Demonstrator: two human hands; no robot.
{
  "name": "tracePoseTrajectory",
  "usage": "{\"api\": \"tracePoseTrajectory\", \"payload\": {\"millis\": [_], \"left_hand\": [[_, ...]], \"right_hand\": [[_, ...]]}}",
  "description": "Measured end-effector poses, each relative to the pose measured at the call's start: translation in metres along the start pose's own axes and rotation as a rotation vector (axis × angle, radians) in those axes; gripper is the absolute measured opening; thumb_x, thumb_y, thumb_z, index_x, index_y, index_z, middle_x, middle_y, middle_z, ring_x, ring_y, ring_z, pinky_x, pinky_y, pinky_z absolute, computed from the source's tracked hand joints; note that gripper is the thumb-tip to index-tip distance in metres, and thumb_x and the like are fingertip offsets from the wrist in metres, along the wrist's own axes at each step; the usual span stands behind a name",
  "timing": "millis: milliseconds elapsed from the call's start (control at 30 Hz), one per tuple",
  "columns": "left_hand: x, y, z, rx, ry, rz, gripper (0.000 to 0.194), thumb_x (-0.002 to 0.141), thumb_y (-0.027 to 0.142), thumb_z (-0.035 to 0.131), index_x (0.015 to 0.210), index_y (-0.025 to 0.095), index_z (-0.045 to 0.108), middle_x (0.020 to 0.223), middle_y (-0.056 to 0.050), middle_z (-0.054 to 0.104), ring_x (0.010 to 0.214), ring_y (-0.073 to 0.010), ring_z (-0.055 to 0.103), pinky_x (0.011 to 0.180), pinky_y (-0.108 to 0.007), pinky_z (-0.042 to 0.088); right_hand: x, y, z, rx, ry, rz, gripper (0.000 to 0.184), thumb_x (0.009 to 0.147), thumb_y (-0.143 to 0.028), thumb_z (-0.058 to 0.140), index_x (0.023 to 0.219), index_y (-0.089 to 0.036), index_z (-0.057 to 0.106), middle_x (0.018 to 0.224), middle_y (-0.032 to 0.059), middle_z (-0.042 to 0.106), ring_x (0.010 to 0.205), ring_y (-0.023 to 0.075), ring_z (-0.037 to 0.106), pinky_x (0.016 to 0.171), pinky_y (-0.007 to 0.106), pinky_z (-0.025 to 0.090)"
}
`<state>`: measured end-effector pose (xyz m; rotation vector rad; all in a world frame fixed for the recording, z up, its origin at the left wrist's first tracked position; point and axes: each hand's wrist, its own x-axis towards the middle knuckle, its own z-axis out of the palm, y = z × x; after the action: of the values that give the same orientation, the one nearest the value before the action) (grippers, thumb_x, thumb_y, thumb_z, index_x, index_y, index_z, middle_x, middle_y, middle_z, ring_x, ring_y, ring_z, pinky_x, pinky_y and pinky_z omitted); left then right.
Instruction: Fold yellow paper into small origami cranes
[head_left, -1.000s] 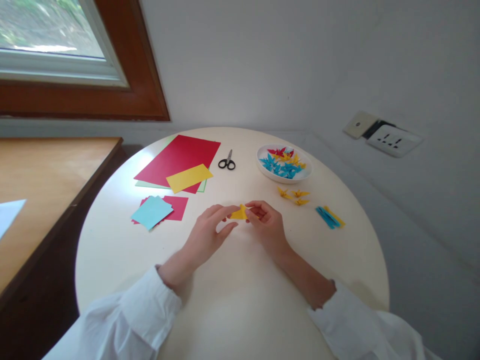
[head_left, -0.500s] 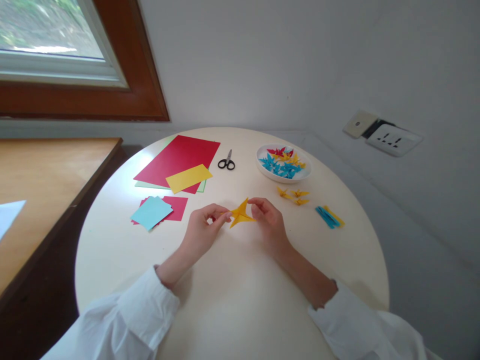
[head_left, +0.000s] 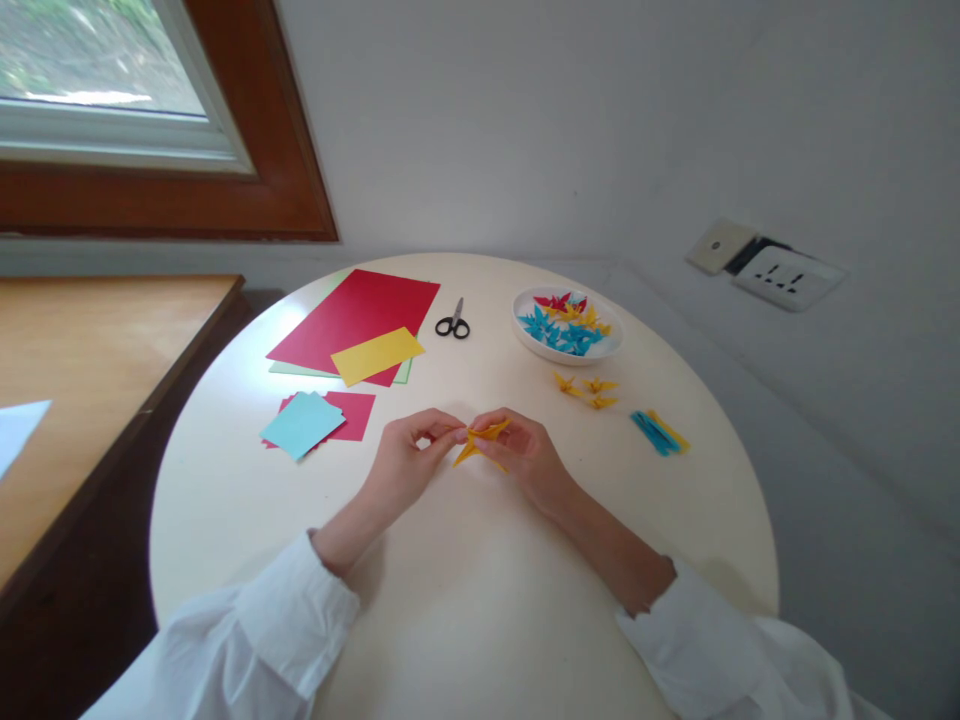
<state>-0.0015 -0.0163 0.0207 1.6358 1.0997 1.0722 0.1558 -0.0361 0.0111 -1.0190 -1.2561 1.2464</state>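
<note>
A small folded yellow paper figure (head_left: 480,441) is held between both hands just above the round cream table (head_left: 465,600). My left hand (head_left: 409,458) pinches its left side with thumb and forefinger. Fingers of my right hand (head_left: 519,455) are curled on its right side. Pointed tips of the paper stick out below and to the right of the fingers.
Large red and yellow sheets (head_left: 358,325) lie at the back left, smaller blue and red squares (head_left: 311,420) nearer. Black scissors (head_left: 454,322) sit at the back. A white dish (head_left: 568,327) holds several folded figures; three yellow ones (head_left: 589,390) and folded strips (head_left: 658,432) lie right.
The yellow paper went from a flat folded piece to a spread star-like shape, and now is pressed closer together. My right hand has moved left and down onto it.
</note>
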Motion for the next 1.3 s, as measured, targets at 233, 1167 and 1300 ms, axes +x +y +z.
{"api": "tracePoseTrajectory", "payload": {"millis": [233, 1167, 1300], "left_hand": [[-0.0018, -0.001, 0.0007, -0.048, -0.067, 0.004, 0.016, 0.073, 0.031, 0.064, 0.077, 0.016, 0.067, 0.074, -0.005, 0.07, 0.068, -0.0159, 0.064, 0.064, -0.026, 0.05], [0.0, 0.0013, 0.0004, -0.151, -0.106, -0.124, 0.014, 0.071, 0.03, 0.065, 0.07, 0.015, 0.067, 0.071, -0.004, 0.069, 0.066, -0.0142, 0.061, 0.061, -0.023, 0.045], [-0.0006, 0.0031, 0.0002, -0.134, -0.109, -0.114, 0.014, 0.07, 0.029, 0.064, 0.068, 0.015, 0.067, 0.07, -0.004, 0.068, 0.065, -0.0143, 0.06, 0.061, -0.024, 0.045]], "right_hand": [[-0.0011, 0.001, 0.0014, -0.025, -0.018, 0.002, 0.019, 0.069, -0.035, 0.068, 0.071, -0.021, 0.055, 0.077, -0.0009, 0.061, 0.067, 0.013, 0.059, 0.058, 0.026, 0.048], [-0.0037, 0.0054, -0.0049, -0.42, 0.075, -0.414, 0.003, 0.076, -0.021, 0.06, 0.077, -0.02, 0.057, 0.077, 0.0018, 0.061, 0.072, 0.0138, 0.059, 0.067, 0.027, 0.048], [-0.0044, 0.006, -0.0034, -0.388, 0.094, -0.371, 0.004, 0.078, -0.023, 0.058, 0.075, -0.02, 0.057, 0.076, 0.0021, 0.061, 0.074, 0.0145, 0.059, 0.068, 0.027, 0.048]]}}
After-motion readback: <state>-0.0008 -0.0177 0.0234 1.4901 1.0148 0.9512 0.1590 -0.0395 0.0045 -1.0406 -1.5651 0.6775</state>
